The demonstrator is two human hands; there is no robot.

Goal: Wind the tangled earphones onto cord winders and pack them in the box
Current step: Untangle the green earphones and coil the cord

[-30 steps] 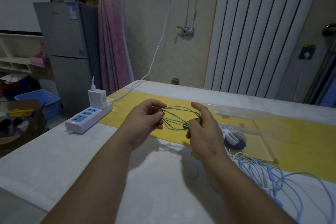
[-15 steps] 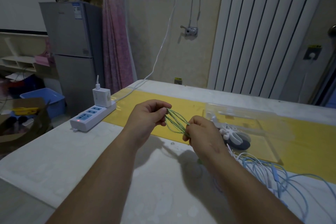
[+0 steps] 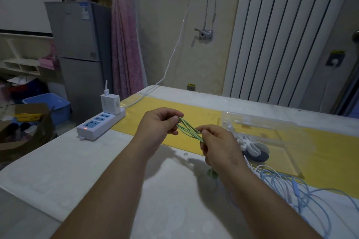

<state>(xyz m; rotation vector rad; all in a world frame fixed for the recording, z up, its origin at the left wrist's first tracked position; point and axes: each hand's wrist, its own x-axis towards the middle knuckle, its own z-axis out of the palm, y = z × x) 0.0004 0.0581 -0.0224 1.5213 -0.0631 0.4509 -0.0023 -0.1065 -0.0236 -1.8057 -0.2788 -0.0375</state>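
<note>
A: Status?
B: Green earphone cord (image 3: 189, 129) looped, pinched by left hand (image 3: 159, 126) and right hand (image 3: 219, 147) above desk (image 3: 97, 161) middle. Not on winder yet.
A: Remaining?
B: Blue earphones (image 3: 291, 190) tangled near right edge. Cord winders (image 3: 250, 142) beside clear box (image 3: 272, 134). Early stage, probably.

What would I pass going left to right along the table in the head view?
Power strip → left hand → green cord, pinched by both hands → right hand → white cord winder → tangled blue earphones.
</note>
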